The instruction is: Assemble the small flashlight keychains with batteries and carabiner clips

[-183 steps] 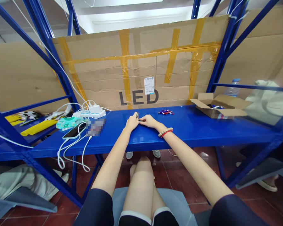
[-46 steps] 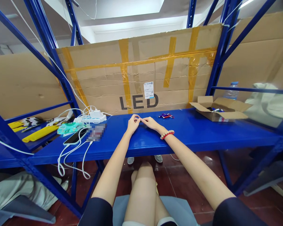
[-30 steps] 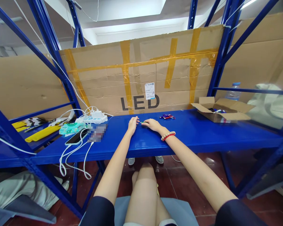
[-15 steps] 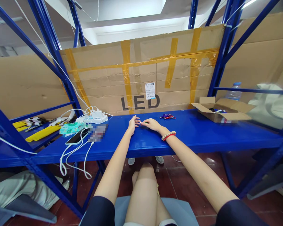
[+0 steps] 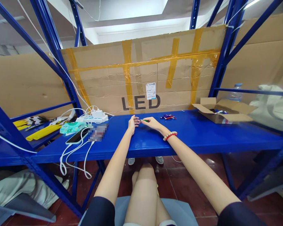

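My right hand (image 5: 152,123) is closed in a pinch on a small, slim dark-green piece (image 5: 145,120), its exact kind too small to make out. Just left of it, my left hand (image 5: 132,124) has its fingers apart, their tips close to the piece's end; whether they touch cannot be told. Both hands are over the blue tabletop (image 5: 179,135). Beyond my right hand lies a little pile of small, slim red and purple pieces (image 5: 168,117).
An opened cardboard box (image 5: 226,117) with small items stands at the right. On the left are a white power strip (image 5: 94,117) with cables, a phone (image 5: 77,136) and a green-and-white packet (image 5: 73,127). A taped cardboard panel (image 5: 103,84) rises behind the table.
The dark-green piece shows more plainly in my right fingers. Both hands keep nearly the same place, with only small finger movements. The whole view has shifted slightly.
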